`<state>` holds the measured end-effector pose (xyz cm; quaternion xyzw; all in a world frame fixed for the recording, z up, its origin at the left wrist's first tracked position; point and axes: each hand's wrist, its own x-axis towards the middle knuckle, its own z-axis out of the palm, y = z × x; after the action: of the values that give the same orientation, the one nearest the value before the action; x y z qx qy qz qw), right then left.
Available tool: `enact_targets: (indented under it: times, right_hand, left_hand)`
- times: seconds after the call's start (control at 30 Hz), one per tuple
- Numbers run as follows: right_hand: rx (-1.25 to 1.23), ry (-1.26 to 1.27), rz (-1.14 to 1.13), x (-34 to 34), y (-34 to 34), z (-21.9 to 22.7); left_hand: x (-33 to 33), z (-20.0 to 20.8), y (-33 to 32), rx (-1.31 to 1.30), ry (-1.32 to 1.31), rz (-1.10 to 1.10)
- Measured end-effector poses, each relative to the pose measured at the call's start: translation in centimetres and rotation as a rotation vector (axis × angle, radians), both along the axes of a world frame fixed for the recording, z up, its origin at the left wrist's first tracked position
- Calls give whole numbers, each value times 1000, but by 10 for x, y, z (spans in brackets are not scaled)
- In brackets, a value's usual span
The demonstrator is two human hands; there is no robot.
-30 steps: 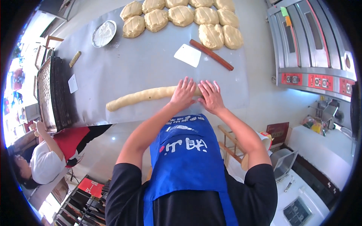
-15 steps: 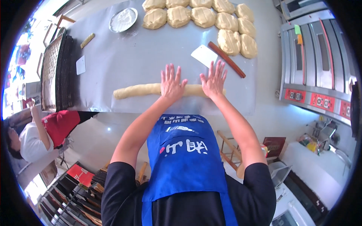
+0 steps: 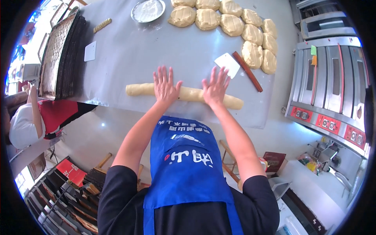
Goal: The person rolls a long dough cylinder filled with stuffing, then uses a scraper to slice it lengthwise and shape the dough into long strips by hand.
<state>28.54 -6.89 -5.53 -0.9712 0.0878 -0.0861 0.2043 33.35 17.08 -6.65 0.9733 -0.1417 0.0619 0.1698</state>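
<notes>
A: Two hands on the dough log [image 3: 188, 94], both flat. Left hand [image 3: 165, 86] sits left of the middle, right hand [image 3: 215, 88] just beside it to the right, a gap of dough showing btwn them.

B: Fingers?

A: Spread wide, palms down, pressing on top, not gripping anything.

B: Where's the log?

A: Lying across the grey counter [image 3: 129, 55], near its front edge, ends sticking out past both hands.

B: Other stuff?

A: White scraper [image 3: 227, 64] just beyond the right hand, wooden rolling pin [image 3: 247, 71] beside it. Row of flattened dough pieces [image 3: 231, 24] at the far side, round metal pan [image 3: 148, 10] w/ flour far left. Stack of dark baking trays [image 3: 58, 55] at the left edge. Deck oven [image 3: 333, 86] on the right.
</notes>
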Motion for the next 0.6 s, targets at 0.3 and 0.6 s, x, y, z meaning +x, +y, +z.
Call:
enact_targets:
  times: [0.3,0.6]
  right_hand:
    - [-132,106,112,20,54,4]
    - [-179,193,142,28,103,-4]
  left_hand:
    - [20,3,59,118,68,122]
    - [40,17,119,13,-54,144]
